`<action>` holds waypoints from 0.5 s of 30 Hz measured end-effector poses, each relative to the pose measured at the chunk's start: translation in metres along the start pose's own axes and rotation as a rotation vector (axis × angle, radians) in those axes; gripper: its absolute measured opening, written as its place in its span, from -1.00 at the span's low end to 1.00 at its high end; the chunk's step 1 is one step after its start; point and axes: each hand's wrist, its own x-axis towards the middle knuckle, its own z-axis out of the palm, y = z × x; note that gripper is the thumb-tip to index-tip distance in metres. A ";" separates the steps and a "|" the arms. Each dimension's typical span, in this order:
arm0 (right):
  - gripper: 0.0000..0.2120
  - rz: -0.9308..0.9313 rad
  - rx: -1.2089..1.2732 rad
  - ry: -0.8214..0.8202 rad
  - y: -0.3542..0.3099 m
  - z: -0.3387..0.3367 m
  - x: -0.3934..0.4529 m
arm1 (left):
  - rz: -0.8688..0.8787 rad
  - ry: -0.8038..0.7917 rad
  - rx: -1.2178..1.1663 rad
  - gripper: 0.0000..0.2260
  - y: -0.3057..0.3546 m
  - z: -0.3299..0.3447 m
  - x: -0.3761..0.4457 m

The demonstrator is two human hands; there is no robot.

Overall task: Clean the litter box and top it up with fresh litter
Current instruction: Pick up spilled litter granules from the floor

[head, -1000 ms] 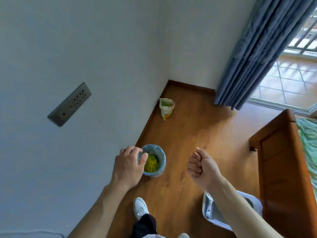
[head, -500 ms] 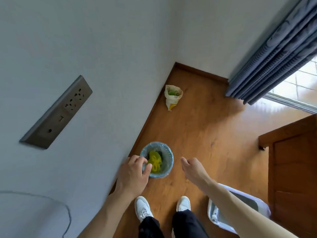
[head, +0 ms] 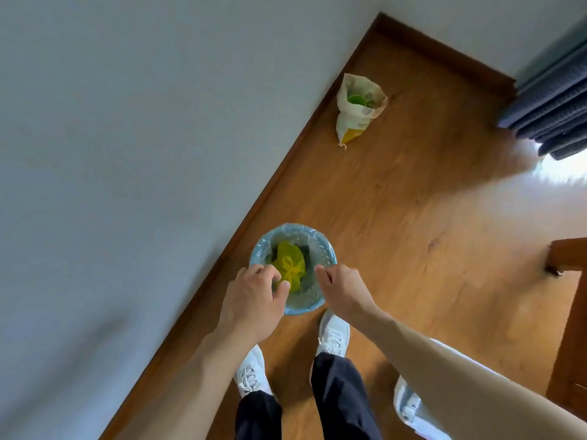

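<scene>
Grey wall (head: 127,154) fills the left half of our view, meeting a wooden floor (head: 397,201) along a dark brown skirting board (head: 279,176) that runs diagonally to the room corner. Bright glare washes the floor at the right, under a blue-grey curtain (head: 552,100) hanging in the upper right corner. Brown wooden furniture (head: 571,312) stands along the right edge, its foot touching the floor.

We note the litter box (head: 413,408), white with pale trim, at the bottom right; our right forearm crosses over it and hides most of it, so its contents cannot be told.

Our dark trouser legs (head: 336,398) and white shoes (head: 333,335) stand just before a small round bin (head: 320,249), which sits on the floor close beside the skirting board. A pale blue liner (head: 263,246) folds over the bin rim. Inside lies a tied yellow-green bag (head: 290,265).

Left hand (head: 254,296) is over the near left rim, fingers curled and thumb close to them at the liner edge; it appears to pinch the liner, though the contact is partly hidden by the hand itself. Right hand (head: 343,287) reaches to the near right rim, fingers curled downward at the liner; whether it has a grasp we cannot tell.

Well apart, near the far corner, an open paper bag (head: 352,122) stands on the floor with a green scoop-like item (head: 355,99) inside.
</scene>
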 end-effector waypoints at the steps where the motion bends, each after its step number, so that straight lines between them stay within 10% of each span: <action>1: -0.52 -0.009 -0.015 0.002 0.009 0.010 0.012 | -0.009 -0.014 -0.002 -0.79 -0.009 0.014 0.008; 15: -0.65 -0.052 -0.143 0.003 0.089 0.080 0.113 | -0.062 -0.041 -0.003 -0.78 -0.074 0.108 0.089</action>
